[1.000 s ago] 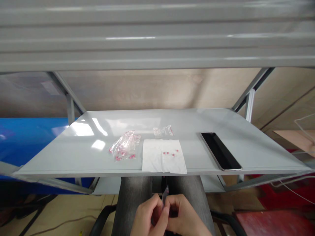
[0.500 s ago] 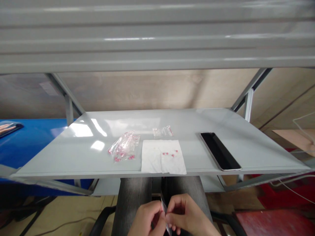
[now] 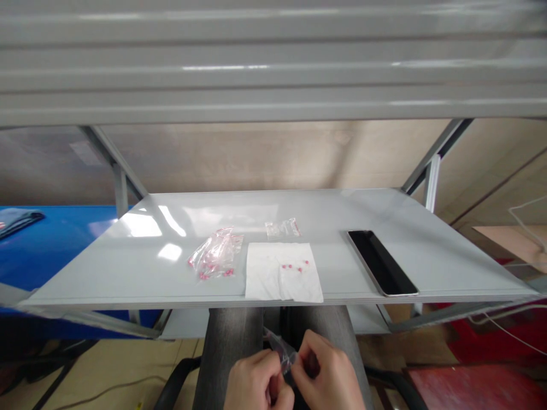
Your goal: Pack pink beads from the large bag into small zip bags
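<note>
1. Far ahead of my hands, the upper steel shelf (image 3: 273, 62) fills the top of the view. The grey metal shelf (image 3: 106, 267) sits straight ahead of them, just past my knees.
2. Ahead and right of my hands, a black tablet (image 3: 380, 263) lies flat on that lower shelf.
3. Straight ahead, a white paper tissue (image 3: 267, 279) lies at the shelf's near edge.
4. Ahead and a little left of my hands, a clear bag of pink parts (image 3: 216, 255) lies just beside the tissue. A flat clear bag (image 3: 282, 229) lies beyond the tissue.
5. Small pink beads (image 3: 290, 266) sit on the tissue, too small to count.
6. Step in hand: I'm working a small clear plastic bag (image 3: 280, 348), held tilted over my lap between my hands. Its thin film looks slippery, so the next move calls for a firm pinch.
7. My hands are together, low over my knees. My right hand (image 3: 327, 370) pinches the bag. My left hand (image 3: 256, 381) is right up against it, but I can't tell if it's gripping.
</note>
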`<state>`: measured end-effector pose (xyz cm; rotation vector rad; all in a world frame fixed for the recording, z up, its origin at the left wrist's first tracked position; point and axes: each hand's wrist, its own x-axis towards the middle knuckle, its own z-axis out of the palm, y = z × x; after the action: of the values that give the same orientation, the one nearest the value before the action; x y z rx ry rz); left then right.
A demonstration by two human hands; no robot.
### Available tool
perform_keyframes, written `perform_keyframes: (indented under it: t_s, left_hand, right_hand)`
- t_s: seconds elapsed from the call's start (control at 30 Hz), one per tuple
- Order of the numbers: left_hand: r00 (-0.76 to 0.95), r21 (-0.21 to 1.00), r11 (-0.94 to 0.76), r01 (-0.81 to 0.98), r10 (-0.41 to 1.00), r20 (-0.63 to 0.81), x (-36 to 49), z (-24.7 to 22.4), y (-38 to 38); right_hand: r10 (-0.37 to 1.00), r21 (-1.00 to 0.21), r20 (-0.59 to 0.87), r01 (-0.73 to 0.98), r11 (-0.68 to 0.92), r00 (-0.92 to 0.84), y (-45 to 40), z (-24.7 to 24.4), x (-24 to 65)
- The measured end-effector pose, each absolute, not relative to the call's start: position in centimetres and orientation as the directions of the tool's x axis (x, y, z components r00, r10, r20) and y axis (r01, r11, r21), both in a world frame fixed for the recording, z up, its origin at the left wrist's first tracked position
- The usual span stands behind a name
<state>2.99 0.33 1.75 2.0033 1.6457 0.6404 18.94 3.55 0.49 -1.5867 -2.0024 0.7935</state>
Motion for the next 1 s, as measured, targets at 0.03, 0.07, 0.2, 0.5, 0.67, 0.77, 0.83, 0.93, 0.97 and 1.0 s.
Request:
perform_keyframes:
  t_s: [0.03,0.07,0.2,0.5,0.67,0.77,0.83,0.93,0.97,1.0]
  left_hand:
    - [0.161,0.602,-0.188,0.776,0.982,0.099,2.8,1.8,0.3]
    - [0.148,0.591,-0.205,0.78,0.979,0.143,2.7,1.9,0.3]
    - [0.141,0.645,-0.363,0.673,0.918,0.37,2.2,1.7,0.7]
    - [0.133,0.578,-0.481,0.659,0.831,0.541,3.3,0.1,1.2]
    - [0.071,0.658,-0.446,0.607,0.855,0.514,3.4,0.3,1.2]
    - [0.057,0.679,-0.446,0.583,0.856,0.514,3.2,0.4,1.5]
    - [0.073,0.696,-0.442,0.566,0.867,0.492,3.0,0.7,1.6]
    - [0.093,0.783,-0.428,0.452,0.895,0.436,2.8,1.5,1.9]
    - [0.096,0.816,-0.428,0.39,0.9,0.426,2.8,1.7,1.9]
    - [0.101,0.845,-0.422,0.327,0.905,0.413,2.8,2.0,2.0]
  right_hand:
    - [0.976,-0.673,0.017,0.719,0.173,-0.219,3.6,0.6,19.1]
    - [0.976,-0.668,0.023,0.723,0.175,-0.215,3.6,0.8,19.1]
    - [0.969,-0.741,0.005,0.65,0.171,-0.249,3.9,1.9,18.9]
    - [0.951,-0.878,-0.058,0.468,0.095,-0.303,4.0,2.9,18.8]
    - [0.956,-0.862,-0.045,0.495,0.11,-0.291,4.2,3.7,18.9]
    - [0.945,-0.844,-0.025,0.514,0.155,-0.327,4.4,4.4,18.9]
    - [0.936,-0.849,-0.005,0.496,0.182,-0.351,4.4,4.9,19.0]
    - [0.91,-0.911,0.006,0.372,0.176,-0.415,4.5,5.5,19.0]
    - [0.899,-0.934,0.004,0.318,0.16,-0.438,4.5,5.6,19.1]
    - [0.89,-0.952,0.003,0.271,0.142,-0.456,4.5,5.7,19.1]
